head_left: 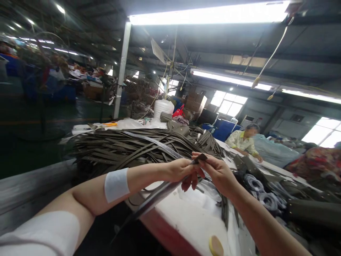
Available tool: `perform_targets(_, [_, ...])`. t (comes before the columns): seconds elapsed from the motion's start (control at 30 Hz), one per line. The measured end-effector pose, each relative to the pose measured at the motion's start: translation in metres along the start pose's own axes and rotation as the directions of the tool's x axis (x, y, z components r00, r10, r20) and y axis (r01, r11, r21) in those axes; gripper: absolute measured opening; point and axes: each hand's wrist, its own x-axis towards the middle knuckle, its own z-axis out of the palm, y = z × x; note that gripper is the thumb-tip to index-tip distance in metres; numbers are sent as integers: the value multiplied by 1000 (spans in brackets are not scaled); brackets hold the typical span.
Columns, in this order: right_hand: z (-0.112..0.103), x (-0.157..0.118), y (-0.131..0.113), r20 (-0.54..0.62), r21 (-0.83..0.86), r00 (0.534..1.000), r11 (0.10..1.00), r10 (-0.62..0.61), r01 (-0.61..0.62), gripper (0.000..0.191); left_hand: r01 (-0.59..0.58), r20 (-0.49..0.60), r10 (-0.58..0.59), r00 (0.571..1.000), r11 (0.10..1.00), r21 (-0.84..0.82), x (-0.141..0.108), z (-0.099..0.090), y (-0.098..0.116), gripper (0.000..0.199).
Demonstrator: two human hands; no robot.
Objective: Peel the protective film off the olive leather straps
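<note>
White-topped bench (195,220) w/ heaped dark-olive flat straps (106,149): L hand (179,170) & R hand (220,174) pinch one dark strap end (200,158), fingers nearly closed; best held flat, w/o twist.

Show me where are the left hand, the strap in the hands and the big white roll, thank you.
Left hand (179,170): head view, back of the hand.
Dark strap (203,156): head view, its raised end.
White roll (162,109): head view, its side.
</note>
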Motion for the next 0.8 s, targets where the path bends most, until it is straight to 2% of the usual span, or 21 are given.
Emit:
perform_targets(0.13, [0, -16, -14, -78, 34, 996, 999, -38, 41, 41, -8, 23, 8, 1000, 1000, 0, -7, 18, 5, 67])
perform_targets(0.27, [-3, -28, -18, -71, 83, 997, 997, 9, -3, 40, -23, 37, 23, 999, 1000, 14, -1, 34, 6, 64])
perform_targets(0.37, [-12, -35, -16, -81, 186, 995, 982, 56, -40, 42, -48, 43, 47, 998, 999, 20, 9, 43, 11, 66])
perform_targets(0.43, [-19, -41, -13, -53, 296, 996, 954, 69, -50, 45, -90, 49, 89, 995, 996, 12, 16, 49, 17, 69])
perform_targets(0.5, [-19, -51, -8, 55, 401, 996, 912, 66, -82, 51, -142, 37, 143, 989, 989, -27, 23, 55, 24, 68])
perform_targets(0.6, [2, -71, 7, 271, 399, 958, 895, 91, -198, 50, -152, 32, 158, 987, 978, -143, 30, 64, 30, 62])
perform_targets(0.67, [25, -84, 22, 330, 349, 932, 897, 153, -271, 44, -133, 27, 142, 989, 965, -227, 30, 66, 32, 60])
perform_targets(0.73, [45, -96, 38, 315, 323, 923, 890, 221, -323, 46, -130, 2, 137, 991, 950, -285, 26, 61, 33, 59])
perform_targets(0.8, [52, -105, 55, 205, 276, 937, 901, 284, -334, 52, -115, -8, 119, 993, 943, -312, 16, 51, 32, 57])
